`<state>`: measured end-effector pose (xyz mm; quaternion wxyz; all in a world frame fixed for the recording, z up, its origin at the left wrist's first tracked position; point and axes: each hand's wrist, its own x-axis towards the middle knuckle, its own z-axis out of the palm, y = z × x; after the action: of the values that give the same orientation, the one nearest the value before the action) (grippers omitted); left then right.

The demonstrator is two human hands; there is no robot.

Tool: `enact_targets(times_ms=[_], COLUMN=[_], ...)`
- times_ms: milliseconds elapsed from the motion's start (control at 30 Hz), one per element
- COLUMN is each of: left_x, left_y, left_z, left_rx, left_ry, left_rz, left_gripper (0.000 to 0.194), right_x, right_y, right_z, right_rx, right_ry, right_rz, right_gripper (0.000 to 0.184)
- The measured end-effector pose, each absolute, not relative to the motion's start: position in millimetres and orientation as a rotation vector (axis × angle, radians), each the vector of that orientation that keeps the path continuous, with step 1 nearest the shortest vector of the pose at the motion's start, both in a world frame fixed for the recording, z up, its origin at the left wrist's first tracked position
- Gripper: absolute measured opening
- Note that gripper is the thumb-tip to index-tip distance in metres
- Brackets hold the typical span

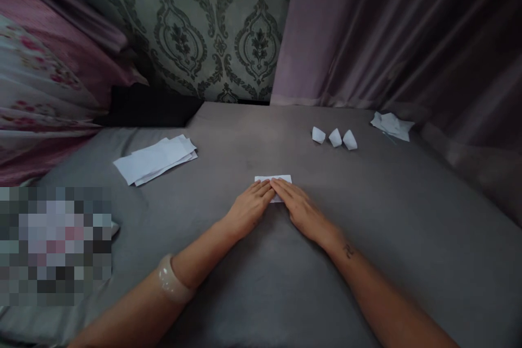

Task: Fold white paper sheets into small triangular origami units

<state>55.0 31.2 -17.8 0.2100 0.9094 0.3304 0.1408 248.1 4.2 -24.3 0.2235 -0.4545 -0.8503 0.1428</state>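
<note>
A small white sheet of paper (278,196) lies on the grey cloth surface in front of me, its far edge showing beyond my fingertips. My left hand (252,206) rests flat on its left part, fingers stretched out. From the other side my right hand (302,207) lies over the right part, fingers also straight. The fingertips of both hands meet near the paper's middle. Much of the paper is hidden under the hands, so I cannot tell how it is folded there.
A stack of white paper strips (157,160) lies to the left. Three small folded paper pieces (335,137) stand in a row at the back right, with crumpled white paper (392,125) farther right. Black cloth (150,106) lies at the back left. Curtains (346,32) hang behind.
</note>
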Motion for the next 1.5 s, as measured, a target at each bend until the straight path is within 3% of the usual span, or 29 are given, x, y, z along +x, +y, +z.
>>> enact_targets(times_ms=[133, 400, 533, 700, 1167, 1267, 1367, 1500], left_x=[52, 41, 39, 40, 43, 43, 47, 58], left_y=[30, 26, 26, 30, 32, 31, 26, 19], left_z=[-23, -17, -11, -13, -11, -7, 1, 9], left_rx=[2.433, 2.306, 2.28, 2.381, 2.785, 2.613, 2.077, 1.269], left_ry=[0.991, 1.216, 1.234, 1.269, 1.241, 1.136, 1.118, 1.014], left_rz=[0.419, 0.537, 0.541, 0.536, 0.492, 0.646, 0.881, 1.041], left_gripper=[0.058, 0.043, 0.051, 0.053, 0.037, 0.03, 0.032, 0.034], right_x=[252, 256, 264, 268, 262, 257, 253, 250], right_y=[7, 6, 5, 4, 7, 3, -1, -4], right_z=[-30, -30, -25, -20, -19, -10, 3, 15], right_rx=[-1.277, -1.443, -1.497, -1.452, -1.314, -1.245, -1.226, -1.186], right_ry=[-2.387, -2.362, -2.316, -2.296, -2.237, -2.149, -1.767, -1.186], right_rz=[0.444, 0.294, 0.33, 0.406, 0.129, 0.176, 0.308, 0.763], right_gripper=[0.07, 0.059, 0.052, 0.059, 0.03, 0.026, 0.018, 0.045])
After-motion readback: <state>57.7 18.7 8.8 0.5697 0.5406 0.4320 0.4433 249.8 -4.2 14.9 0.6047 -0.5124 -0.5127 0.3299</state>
